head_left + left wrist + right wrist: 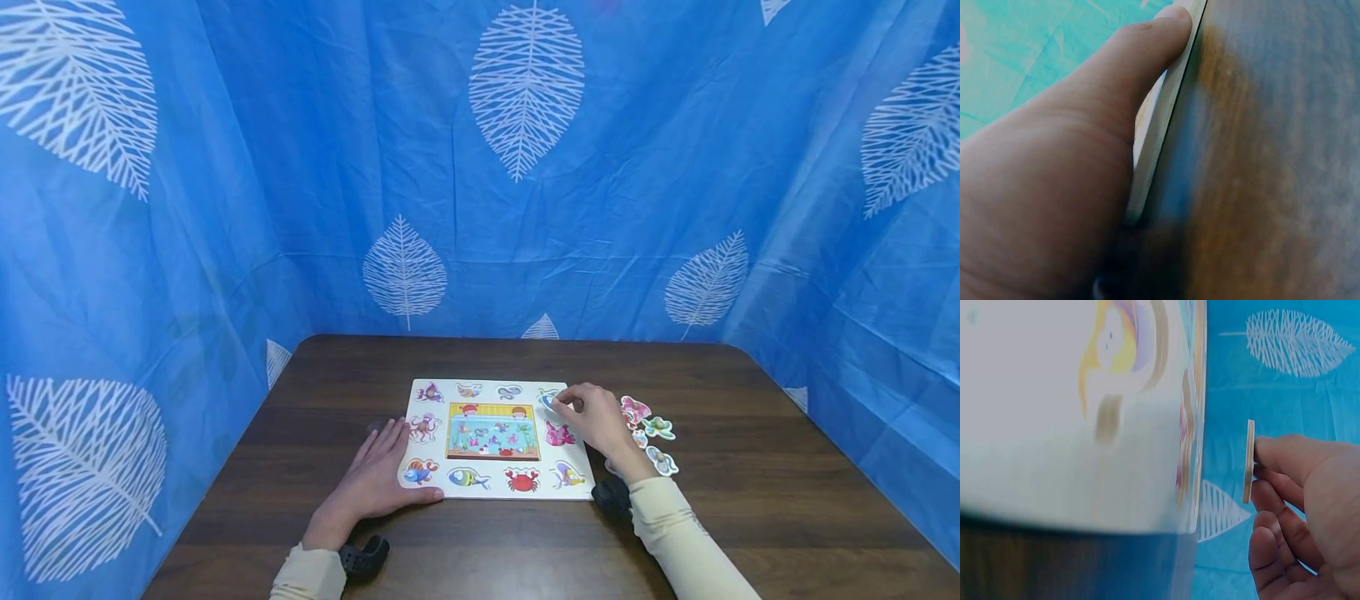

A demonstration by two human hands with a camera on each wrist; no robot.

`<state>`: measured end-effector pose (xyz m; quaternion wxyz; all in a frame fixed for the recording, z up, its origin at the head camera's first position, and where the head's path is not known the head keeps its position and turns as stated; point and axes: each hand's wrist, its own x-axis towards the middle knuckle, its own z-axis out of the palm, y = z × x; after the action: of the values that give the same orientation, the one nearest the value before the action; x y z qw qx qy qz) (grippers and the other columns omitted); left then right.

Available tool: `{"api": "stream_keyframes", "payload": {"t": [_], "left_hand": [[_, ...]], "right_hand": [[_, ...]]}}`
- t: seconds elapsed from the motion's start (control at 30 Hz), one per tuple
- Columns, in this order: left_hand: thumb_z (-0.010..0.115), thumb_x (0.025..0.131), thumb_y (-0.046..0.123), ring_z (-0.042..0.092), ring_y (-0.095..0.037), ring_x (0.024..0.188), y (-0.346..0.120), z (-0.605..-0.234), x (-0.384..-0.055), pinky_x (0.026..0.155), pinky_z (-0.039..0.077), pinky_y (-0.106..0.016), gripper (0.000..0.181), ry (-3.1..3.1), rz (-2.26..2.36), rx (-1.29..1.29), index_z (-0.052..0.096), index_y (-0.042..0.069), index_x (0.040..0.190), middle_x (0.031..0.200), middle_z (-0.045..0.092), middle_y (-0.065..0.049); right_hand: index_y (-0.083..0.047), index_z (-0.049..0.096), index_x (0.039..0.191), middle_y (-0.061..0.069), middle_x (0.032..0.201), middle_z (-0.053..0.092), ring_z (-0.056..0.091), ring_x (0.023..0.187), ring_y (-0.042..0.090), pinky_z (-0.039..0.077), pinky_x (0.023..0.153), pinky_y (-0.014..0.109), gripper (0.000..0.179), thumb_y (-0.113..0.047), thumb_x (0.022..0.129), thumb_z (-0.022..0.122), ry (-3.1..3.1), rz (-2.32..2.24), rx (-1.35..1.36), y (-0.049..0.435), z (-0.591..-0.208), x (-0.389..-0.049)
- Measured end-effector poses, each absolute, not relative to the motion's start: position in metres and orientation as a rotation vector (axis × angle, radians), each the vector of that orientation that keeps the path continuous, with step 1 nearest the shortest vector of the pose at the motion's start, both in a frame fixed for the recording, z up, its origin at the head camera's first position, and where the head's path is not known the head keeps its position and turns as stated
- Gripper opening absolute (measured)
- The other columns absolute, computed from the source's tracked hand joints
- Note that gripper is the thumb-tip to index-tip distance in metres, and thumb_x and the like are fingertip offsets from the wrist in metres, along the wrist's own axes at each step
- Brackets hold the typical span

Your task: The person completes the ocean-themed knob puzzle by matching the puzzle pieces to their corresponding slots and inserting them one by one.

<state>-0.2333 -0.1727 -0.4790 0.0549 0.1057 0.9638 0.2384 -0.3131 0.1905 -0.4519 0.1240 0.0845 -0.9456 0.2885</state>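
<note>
A white wooden puzzle board (480, 490) with sea-animal pictures lies on the table. My left hand (377, 477) rests at its lower left corner, fingers straight along the left side and thumb at the near edge; the left wrist view shows that thumb (1154, 44) against the board's edge. Over the upper right corner, my right hand (596, 419) pinches a thin wooden puzzle piece (1249, 462) between thumb and fingers. The piece appears edge-on and apart from the board in the right wrist view, its picture hidden there. A red crab piece (522, 480) lies at the board's near side.
Several loose puzzle pieces (662, 461) lie on the dark wooden table (750, 467) right of the board, partly behind the right forearm. Blue curtains (480, 208) with white leaf prints hang behind and on both sides.
</note>
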Motion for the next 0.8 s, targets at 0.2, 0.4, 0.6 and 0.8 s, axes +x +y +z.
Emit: {"api": "stream_keyframes", "payload": {"t": [0.2, 0.4, 0.6, 0.8], "left_hand": [[0.070, 0.073, 0.082, 0.011, -0.038, 0.160, -0.173, -0.477, -0.232, 0.128, 0.007, -0.058, 0.130, 2.920, 0.724, 0.329, 0.024, 0.000, 0.162, 0.171, 0.017, -0.019], [0.070, 0.073, 0.083, 0.011, -0.038, 0.160, -0.172, -0.477, -0.233, 0.128, 0.008, -0.058, 0.130, 2.920, 0.719, 0.328, 0.024, 0.000, 0.162, 0.171, 0.018, -0.019], [0.070, 0.072, 0.082, 0.011, -0.038, 0.160, -0.172, -0.476, -0.232, 0.128, 0.007, -0.058, 0.130, 2.913, 0.734, 0.324, 0.024, 0.000, 0.162, 0.171, 0.018, -0.019], [0.071, 0.073, 0.081, 0.011, -0.038, 0.160, -0.172, -0.476, -0.231, 0.128, 0.007, -0.058, 0.130, 2.916, 0.730, 0.326, 0.024, -0.001, 0.162, 0.171, 0.018, -0.019]], "right_hand": [[-0.013, 0.081, 0.100, 0.005, 0.104, 0.076, 0.062, 0.090, 0.021, 0.051, 0.075, 0.034, 0.016, -0.026, 0.090, 0.081, -2.779, 0.820, 0.308, 0.178, -0.451, -0.304], [-0.018, 0.081, 0.095, -0.004, 0.095, 0.074, 0.061, 0.085, 0.014, 0.048, 0.074, 0.032, 0.009, -0.025, 0.089, 0.082, -2.785, 0.864, 0.400, 0.166, -0.453, -0.295], [-0.021, 0.080, 0.090, -0.012, 0.088, 0.071, 0.058, 0.079, 0.007, 0.048, 0.072, 0.029, 0.005, -0.026, 0.089, 0.082, -2.790, 0.916, 0.502, 0.153, -0.457, -0.288], [-0.025, 0.079, 0.090, -0.015, 0.085, 0.070, 0.056, 0.074, 0.005, 0.047, 0.066, 0.024, 0.004, -0.026, 0.089, 0.082, -2.812, 0.958, 0.658, 0.139, -0.457, -0.280]]}}
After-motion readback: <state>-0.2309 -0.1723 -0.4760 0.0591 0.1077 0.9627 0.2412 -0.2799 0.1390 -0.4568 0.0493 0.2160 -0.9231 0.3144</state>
